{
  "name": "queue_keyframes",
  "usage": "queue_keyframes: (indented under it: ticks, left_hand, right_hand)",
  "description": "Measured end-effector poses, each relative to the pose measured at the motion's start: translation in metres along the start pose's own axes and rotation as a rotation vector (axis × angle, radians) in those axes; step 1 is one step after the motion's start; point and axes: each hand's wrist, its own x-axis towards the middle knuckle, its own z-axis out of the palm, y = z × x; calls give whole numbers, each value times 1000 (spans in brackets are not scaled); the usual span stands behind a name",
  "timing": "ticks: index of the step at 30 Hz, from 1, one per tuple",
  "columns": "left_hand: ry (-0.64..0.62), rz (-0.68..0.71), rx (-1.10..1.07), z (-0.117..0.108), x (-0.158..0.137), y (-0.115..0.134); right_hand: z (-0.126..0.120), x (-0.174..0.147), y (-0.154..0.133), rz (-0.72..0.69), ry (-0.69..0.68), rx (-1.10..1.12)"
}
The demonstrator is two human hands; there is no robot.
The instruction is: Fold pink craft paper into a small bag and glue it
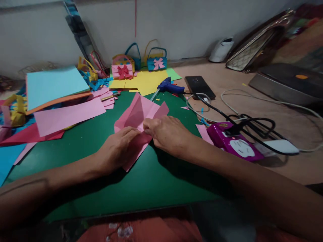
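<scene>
A creased sheet of pink paper (141, 109) is partly folded over the green board, its upper corners standing up. My left hand (117, 146) grips the paper's left side, thumb and fingers closed near the middle crease. From the right, my right hand (168, 134) pinches the same sheet close to its centre, fingers curled in. The two hands are nearly touching, and they hide part of the folds. Just beyond the paper lies a blue glue gun (171, 86) with its clear glue stick pointing toward the sheet.
Small paper handbags (122, 71) stand at the back on yellow paper (146, 82). Coloured sheets (57, 85) and pink strips (70, 116) are piled left. Right of the green board (85, 198) are a phone (200, 87), a purple power socket (233, 143) and tangled cables (259, 124).
</scene>
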Motion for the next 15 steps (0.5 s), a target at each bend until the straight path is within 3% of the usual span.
queue_keyframes:
  ticks: [7, 11, 13, 15]
  left_hand:
    - [-247, -253, -54, -12, 18, 7]
    - [-282, -312, -104, -13, 25, 7]
    - [-285, -335, -121, -11, 26, 9]
    - [-268, -343, -111, -10, 27, 11]
  right_hand:
    - [-2, 0, 3, -27, 16, -43]
    - [1, -14, 0, 1, 164, -72]
    - [8, -27, -4, -76, 249, -91]
    - [19, -40, -9, -246, 309, -129]
